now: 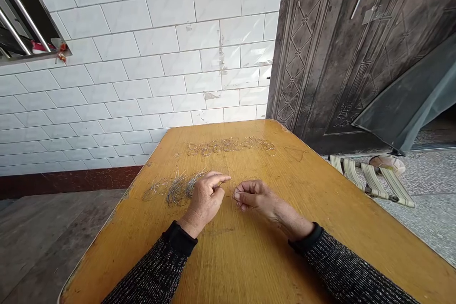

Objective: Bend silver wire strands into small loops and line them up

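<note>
My left hand [205, 198] is closed in a pinch, its thumb and fingers pressed on a thin wire [232, 193] whose outline is faint. Close by, my right hand [257, 198] pinches the same fine wire between thumb and fingertips. Both hands hover just over the wooden table, a small gap between them. Left of my left hand lie loose coils of grey wire [176, 191], partly hidden behind that hand. Farther back, several thin wire rings [228, 145] lie in an overlapping row across the table.
The wooden table [221, 261] reaches to a white tiled wall [142, 47]. A bent wire piece [295, 154] lies near its right edge. A dark carved door [320, 57] stands at right, with a striped-strap stool [374, 180] on the floor. A barred window [21, 14] is upper left.
</note>
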`<control>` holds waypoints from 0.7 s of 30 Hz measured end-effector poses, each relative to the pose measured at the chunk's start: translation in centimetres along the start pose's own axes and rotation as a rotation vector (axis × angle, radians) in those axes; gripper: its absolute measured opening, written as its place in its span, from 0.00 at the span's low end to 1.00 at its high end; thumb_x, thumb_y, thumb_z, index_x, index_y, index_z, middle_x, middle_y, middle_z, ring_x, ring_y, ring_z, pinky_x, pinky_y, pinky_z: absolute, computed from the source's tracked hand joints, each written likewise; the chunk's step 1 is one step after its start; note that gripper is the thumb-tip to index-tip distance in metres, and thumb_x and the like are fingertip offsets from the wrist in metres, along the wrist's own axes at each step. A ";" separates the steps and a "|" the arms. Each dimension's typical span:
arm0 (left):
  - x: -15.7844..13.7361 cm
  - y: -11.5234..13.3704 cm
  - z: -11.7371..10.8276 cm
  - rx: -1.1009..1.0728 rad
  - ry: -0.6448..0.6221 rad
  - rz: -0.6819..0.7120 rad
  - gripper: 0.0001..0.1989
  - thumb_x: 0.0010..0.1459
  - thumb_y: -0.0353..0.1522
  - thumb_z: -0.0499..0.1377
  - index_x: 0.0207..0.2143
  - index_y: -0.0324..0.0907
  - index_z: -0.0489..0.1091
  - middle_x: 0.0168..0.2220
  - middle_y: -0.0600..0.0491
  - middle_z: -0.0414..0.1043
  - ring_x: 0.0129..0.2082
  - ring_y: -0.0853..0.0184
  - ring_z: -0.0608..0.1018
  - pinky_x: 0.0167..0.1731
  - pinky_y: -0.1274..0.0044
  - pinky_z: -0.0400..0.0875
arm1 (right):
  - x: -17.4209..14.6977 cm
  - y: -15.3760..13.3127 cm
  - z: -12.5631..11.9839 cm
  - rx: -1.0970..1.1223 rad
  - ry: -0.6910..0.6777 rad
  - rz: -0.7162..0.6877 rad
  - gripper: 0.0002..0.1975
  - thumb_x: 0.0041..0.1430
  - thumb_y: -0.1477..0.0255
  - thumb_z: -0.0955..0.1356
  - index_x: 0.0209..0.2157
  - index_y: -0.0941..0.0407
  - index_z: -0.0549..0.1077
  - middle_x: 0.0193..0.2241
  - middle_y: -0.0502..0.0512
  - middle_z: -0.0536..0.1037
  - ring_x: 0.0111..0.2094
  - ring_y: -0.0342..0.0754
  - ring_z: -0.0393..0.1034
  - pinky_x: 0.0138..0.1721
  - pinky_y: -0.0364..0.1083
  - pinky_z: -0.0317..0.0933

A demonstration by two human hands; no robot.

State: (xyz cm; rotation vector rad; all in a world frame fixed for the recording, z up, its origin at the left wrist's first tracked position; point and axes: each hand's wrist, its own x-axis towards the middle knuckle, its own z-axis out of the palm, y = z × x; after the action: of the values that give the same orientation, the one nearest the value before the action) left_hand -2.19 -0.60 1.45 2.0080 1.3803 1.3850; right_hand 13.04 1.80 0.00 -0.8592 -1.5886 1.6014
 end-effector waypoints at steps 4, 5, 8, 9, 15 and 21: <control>0.0 -0.4 0.2 0.023 -0.017 0.017 0.22 0.43 0.19 0.48 0.34 0.46 0.74 0.32 0.52 0.73 0.34 0.66 0.73 0.37 0.74 0.66 | -0.1 0.1 -0.1 -0.047 -0.015 -0.027 0.11 0.43 0.66 0.67 0.17 0.58 0.65 0.14 0.46 0.65 0.17 0.38 0.57 0.21 0.40 0.51; 0.0 -0.5 0.3 0.032 -0.024 0.023 0.22 0.43 0.19 0.48 0.33 0.46 0.74 0.31 0.52 0.73 0.33 0.66 0.73 0.36 0.74 0.66 | -0.1 0.1 -0.1 -0.068 -0.019 -0.037 0.11 0.43 0.67 0.67 0.17 0.58 0.65 0.14 0.46 0.65 0.17 0.38 0.57 0.21 0.40 0.51; 0.0 -0.7 0.4 0.032 -0.040 0.001 0.20 0.42 0.19 0.49 0.32 0.46 0.75 0.29 0.52 0.73 0.31 0.66 0.73 0.34 0.74 0.67 | -0.1 0.3 -0.2 -0.141 -0.016 -0.069 0.10 0.46 0.68 0.66 0.17 0.58 0.65 0.13 0.46 0.65 0.17 0.38 0.56 0.21 0.40 0.50; 0.0 -0.7 0.4 0.025 -0.041 -0.014 0.20 0.42 0.20 0.49 0.31 0.45 0.75 0.28 0.52 0.73 0.30 0.66 0.73 0.34 0.74 0.67 | 0.0 0.4 -0.3 -0.165 -0.011 -0.078 0.10 0.46 0.69 0.66 0.17 0.58 0.65 0.13 0.46 0.65 0.17 0.38 0.56 0.21 0.40 0.49; 0.1 -0.4 0.2 -0.107 -0.049 -0.222 0.09 0.49 0.30 0.53 0.28 0.45 0.74 0.23 0.53 0.71 0.21 0.69 0.70 0.23 0.78 0.64 | 0.2 0.9 -0.2 -0.192 -0.007 -0.066 0.09 0.47 0.71 0.65 0.17 0.58 0.65 0.14 0.46 0.65 0.17 0.38 0.57 0.21 0.39 0.50; 0.2 -0.8 0.0 -0.358 -0.190 -0.427 0.12 0.50 0.37 0.54 0.20 0.40 0.66 0.19 0.56 0.64 0.19 0.73 0.66 0.18 0.82 0.57 | -0.1 0.9 0.2 -0.214 -0.065 -0.074 0.09 0.47 0.73 0.64 0.17 0.58 0.65 0.14 0.46 0.65 0.17 0.37 0.56 0.20 0.39 0.48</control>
State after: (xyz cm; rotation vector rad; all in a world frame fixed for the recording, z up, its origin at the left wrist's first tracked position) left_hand -2.58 0.00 0.99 1.4684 1.2742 1.1213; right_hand 12.91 1.67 -0.92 -0.8550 -1.8412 1.4395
